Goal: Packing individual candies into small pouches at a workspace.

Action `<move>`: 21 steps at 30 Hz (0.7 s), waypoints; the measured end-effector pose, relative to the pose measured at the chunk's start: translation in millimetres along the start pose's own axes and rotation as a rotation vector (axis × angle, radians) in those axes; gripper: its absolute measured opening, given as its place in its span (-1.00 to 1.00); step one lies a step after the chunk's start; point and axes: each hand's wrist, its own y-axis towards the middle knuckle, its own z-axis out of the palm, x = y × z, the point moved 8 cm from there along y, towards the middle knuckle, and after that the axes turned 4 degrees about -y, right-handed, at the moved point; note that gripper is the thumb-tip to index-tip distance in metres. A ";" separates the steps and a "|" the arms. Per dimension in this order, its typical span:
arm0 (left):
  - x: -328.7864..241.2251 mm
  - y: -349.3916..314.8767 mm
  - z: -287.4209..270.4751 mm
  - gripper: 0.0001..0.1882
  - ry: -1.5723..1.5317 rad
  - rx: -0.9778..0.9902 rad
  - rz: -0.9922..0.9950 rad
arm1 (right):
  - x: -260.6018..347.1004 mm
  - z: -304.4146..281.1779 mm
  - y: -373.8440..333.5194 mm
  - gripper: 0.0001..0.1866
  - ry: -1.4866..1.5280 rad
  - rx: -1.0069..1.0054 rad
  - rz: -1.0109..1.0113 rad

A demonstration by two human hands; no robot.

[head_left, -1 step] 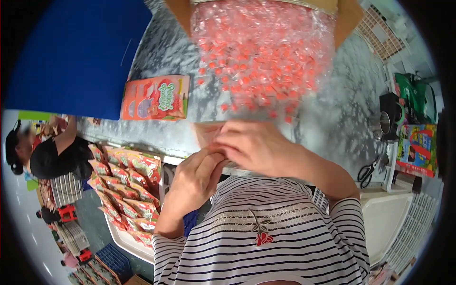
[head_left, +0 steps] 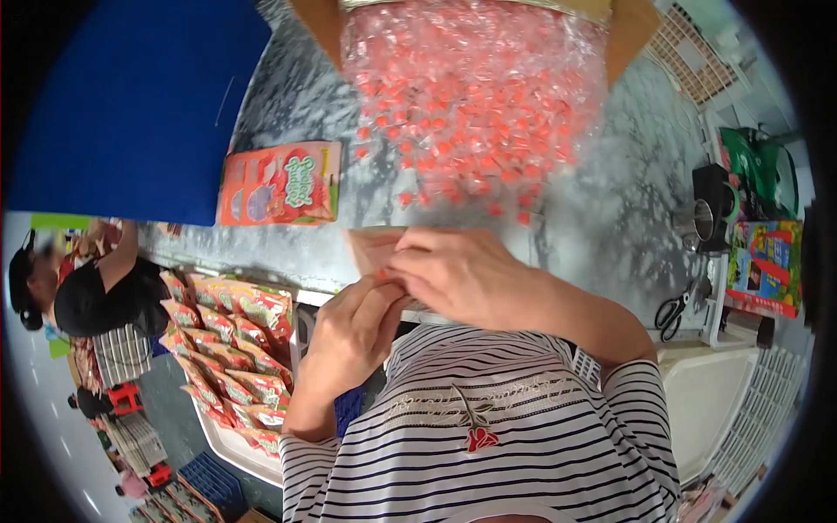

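Observation:
At the table's near edge, both hands meet on a small pale pink packaging pouch [head_left: 370, 247], which shows mostly past my fingers. My left hand [head_left: 356, 327] is closed, thumb and fingers pinching its near edge. My right hand [head_left: 462, 272] lies over the pouch, fingers bent and pressed against the left fingertips. What sits between the fingertips is hidden. Beyond my hands, a pile of red wrapped candies [head_left: 471, 122] spills out of a clear plastic bag in a cardboard box [head_left: 634, 35]. Flat red printed pouches [head_left: 283, 185] lie stacked at the left.
A blue bin [head_left: 131, 105] stands far left. Several filled red pouches [head_left: 231, 349] stand in a white tray at my left. Scissors [head_left: 671, 315], a metal cup [head_left: 701, 218] and a colourful bag [head_left: 765, 266] are on the right. Another person [head_left: 100, 292] works at the left.
The view has shifted slightly, so the candies and box appear a little further left. Both hands keep their grip on the pouch.

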 end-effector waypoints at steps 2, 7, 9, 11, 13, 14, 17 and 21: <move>-1.0 -3.9 -3.8 -0.79 0.000 0.027 -0.052 | 8.3 -2.4 -2.9 -0.88 0.045 -0.054 -0.009; 7.7 -5.0 -14.6 -0.82 -0.010 -0.037 -0.142 | -53.4 -8.5 -25.6 -0.89 0.476 -0.303 0.124; 9.8 -4.3 -17.3 -0.82 -0.002 -0.076 -0.134 | -109.8 -16.1 -47.3 -0.85 0.009 -0.488 0.225; 11.8 -6.6 -20.7 -0.89 -0.040 -0.130 -0.215 | -161.9 -16.4 -74.6 -0.71 -0.214 -0.460 0.371; 9.6 -5.5 -19.1 -0.90 -0.051 -0.128 -0.226 | -183.9 -3.2 -103.0 -0.66 -0.328 -0.399 0.378; 11.0 -5.9 -19.1 -0.91 -0.059 -0.131 -0.242 | -184.3 2.4 -104.0 -0.60 -0.439 -0.335 0.376; 11.8 -4.9 -17.0 -0.92 -0.054 -0.122 -0.242 | -171.3 20.2 -123.6 -0.57 -0.324 -0.240 0.369; 11.4 -5.1 -14.2 -0.93 -0.055 -0.126 -0.241 | -181.5 12.9 -114.5 -0.58 -0.092 -0.279 0.432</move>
